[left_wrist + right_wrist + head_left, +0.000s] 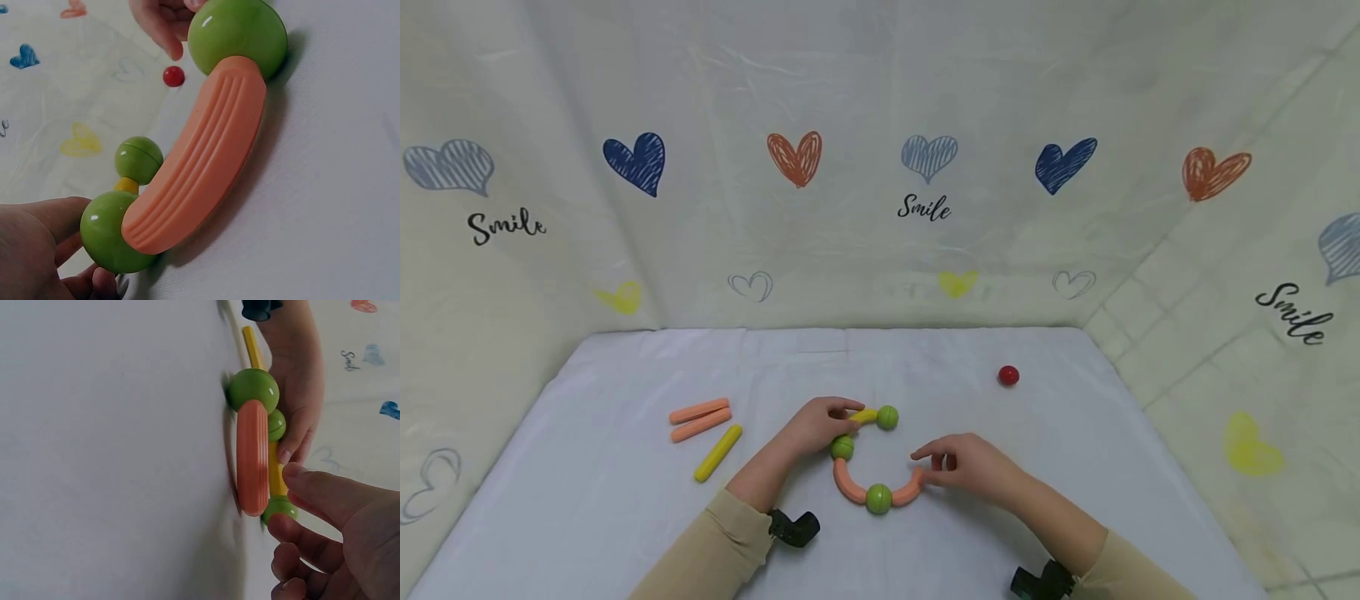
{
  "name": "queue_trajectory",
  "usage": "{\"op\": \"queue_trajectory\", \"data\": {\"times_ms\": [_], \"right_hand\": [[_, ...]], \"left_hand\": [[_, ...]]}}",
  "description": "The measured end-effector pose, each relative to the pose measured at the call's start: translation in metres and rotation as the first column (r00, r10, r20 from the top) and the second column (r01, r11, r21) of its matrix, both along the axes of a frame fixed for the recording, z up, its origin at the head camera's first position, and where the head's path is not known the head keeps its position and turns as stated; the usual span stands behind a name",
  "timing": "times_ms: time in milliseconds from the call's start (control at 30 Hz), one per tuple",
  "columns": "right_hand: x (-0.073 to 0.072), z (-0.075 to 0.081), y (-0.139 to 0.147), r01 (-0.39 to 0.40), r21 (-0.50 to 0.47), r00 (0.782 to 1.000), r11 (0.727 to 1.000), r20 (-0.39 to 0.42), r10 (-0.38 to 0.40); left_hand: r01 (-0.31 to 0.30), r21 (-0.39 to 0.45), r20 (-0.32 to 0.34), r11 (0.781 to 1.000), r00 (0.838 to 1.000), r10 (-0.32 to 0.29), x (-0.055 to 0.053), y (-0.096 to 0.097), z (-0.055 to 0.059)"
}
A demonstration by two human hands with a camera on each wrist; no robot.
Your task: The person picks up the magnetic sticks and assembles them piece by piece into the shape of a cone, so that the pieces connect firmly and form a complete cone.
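Observation:
A C-shaped chain of toy pieces lies on the white tabletop, made of several green balls (878, 498) joined by curved pieces. My left hand (822, 423) pinches the yellow curved piece (865, 416) between two green balls at the chain's far left. The left wrist view shows this hand behind a green ball (115, 231), next to a ribbed orange curved piece (200, 162). My right hand (973, 468) is at the free end of another orange curved piece (907, 490). Its thumb and fingers are spread apart beside that end in the right wrist view; contact is unclear.
Left of the chain lie two orange sticks (700, 420) and a yellow stick (718, 453). A red ball (1008, 376) sits towards the back right. Pale walls (850, 233) printed with hearts enclose the white table (587, 500) at the back and sides.

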State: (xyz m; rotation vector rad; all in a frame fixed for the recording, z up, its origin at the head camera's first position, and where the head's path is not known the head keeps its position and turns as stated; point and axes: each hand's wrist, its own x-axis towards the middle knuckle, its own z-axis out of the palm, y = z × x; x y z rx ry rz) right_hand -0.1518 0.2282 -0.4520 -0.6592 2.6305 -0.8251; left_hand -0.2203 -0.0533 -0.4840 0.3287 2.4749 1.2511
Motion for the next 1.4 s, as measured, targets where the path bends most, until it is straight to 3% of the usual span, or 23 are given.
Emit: {"op": "queue_trajectory", "data": {"times_ms": [300,433,733,1100,1400], "right_hand": [[0.008,-0.005,-0.002,-0.037,-0.065,0.998,0.997,0.051,0.04],[0.009,-0.01,-0.004,-0.049,-0.038,0.996,0.998,0.066,0.052],[0.007,-0.011,-0.007,-0.093,0.045,0.995,0.995,-0.022,0.094],[-0.012,-0.01,-0.009,-0.147,0.129,0.987,0.981,-0.048,0.154],[-0.027,-0.01,-0.008,-0.197,0.137,0.97,0.971,-0.115,0.213]], "left_hand": [[0.0,-0.013,-0.002,1.0,1.0,0.0,-0.001,0.0,-0.002],[0.006,-0.012,0.006,1.0,1.0,-0.005,-0.001,0.001,-0.002],[0.021,-0.016,0.014,1.0,1.0,-0.02,-0.001,0.0,-0.001],[0.045,-0.017,0.002,0.999,0.999,-0.045,0.001,-0.002,0.001],[0.047,-0.017,0.022,0.999,0.999,-0.047,0.002,-0.003,0.001]]}}
